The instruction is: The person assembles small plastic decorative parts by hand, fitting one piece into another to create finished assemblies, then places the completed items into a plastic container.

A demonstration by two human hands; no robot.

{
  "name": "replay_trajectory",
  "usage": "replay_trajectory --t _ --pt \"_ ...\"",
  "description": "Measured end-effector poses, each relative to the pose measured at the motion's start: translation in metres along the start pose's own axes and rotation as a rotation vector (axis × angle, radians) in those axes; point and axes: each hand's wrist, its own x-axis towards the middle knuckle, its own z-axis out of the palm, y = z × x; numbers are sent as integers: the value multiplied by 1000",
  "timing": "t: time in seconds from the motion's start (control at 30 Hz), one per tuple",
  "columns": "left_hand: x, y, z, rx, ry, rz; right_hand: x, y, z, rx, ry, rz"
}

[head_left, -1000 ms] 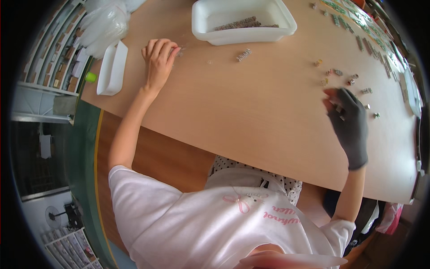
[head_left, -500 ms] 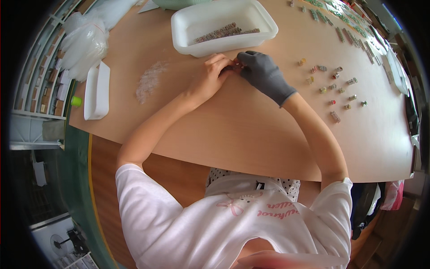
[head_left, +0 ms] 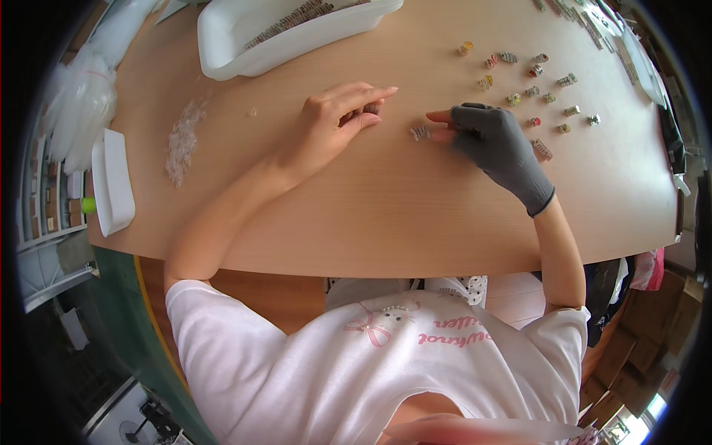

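Note:
Bare and raised over the middle of the table, my left hand (head_left: 334, 119) has its index finger stretched out to the right. Its other fingers are curled around something small and dark, mostly hidden. My right hand (head_left: 486, 137) wears a grey glove that leaves the thumb and index finger bare. Those two fingers are apart, pointing left. By the lower fingertip lies a short grey ribbed stack (head_left: 420, 133), like a little coil of rings, seemingly touching it. Several similar coloured stacks (head_left: 533, 91) stand or lie scattered beyond and to the right of the glove.
A white plastic tub (head_left: 297, 55) at the far left holds rows of ribbed stacks. Clear plastic scraps (head_left: 185, 141) lie in a heap left of my left arm. Near the table's left edge sit a narrow white tray (head_left: 113, 185) and clear plastic bags (head_left: 85, 111).
My hands were together in front of the tub; now they are apart, the right one drawn right and nearer. A grey ribbed stack now shows at its fingertips. The view has shifted.

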Motion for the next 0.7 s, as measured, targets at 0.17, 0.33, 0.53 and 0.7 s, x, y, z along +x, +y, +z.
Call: replay_trajectory --t 0.17,0.33,0.53,0.7 --pt "-8 5 -6 79 100 -2 -24 -20 -10 -187 26 52" --pt "-5 10 -13 -48 97 -137 -35 -11 -5 -228 58 227" --pt "-8 18 -18 -110 43 42 -38 -6 -13 -140 62 140" --pt "-25 38 8 -51 -217 159 -13 -29 -13 -96 13 98"
